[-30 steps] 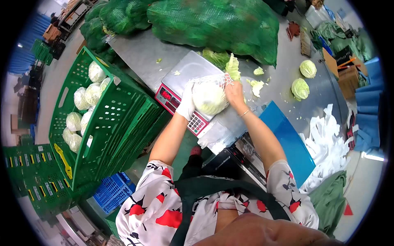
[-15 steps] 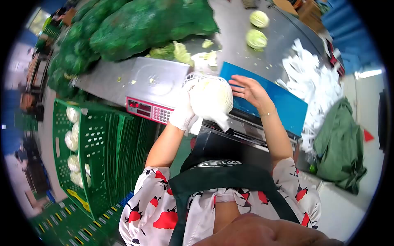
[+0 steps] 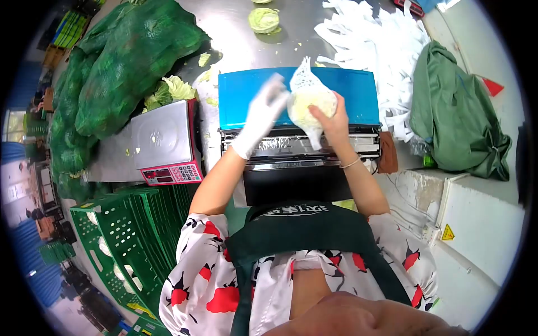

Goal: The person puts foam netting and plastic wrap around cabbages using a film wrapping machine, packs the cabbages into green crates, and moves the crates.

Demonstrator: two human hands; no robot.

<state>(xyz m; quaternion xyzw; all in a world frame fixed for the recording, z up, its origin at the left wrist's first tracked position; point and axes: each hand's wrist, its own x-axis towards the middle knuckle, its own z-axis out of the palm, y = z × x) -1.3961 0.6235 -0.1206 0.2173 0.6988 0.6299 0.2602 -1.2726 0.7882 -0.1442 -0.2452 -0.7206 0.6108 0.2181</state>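
A pale cabbage in a white net sleeve is held above the blue panel of a black machine. My bare right hand grips it from the right, thumb across its front. The net's ends stick out above and below the cabbage. My left hand, in a white glove, is just left of the cabbage, apart from it, with its fingers spread and blurred by motion.
A scale with a red keypad stands at the left. Green net sacks lie behind it, and a green crate is at lower left. White net strips, a loose cabbage and green cloth are farther back and right.
The view has turned right, away from the scale and towards the machine. The cabbage has passed from my left hand to my right, and my left hand has let go.
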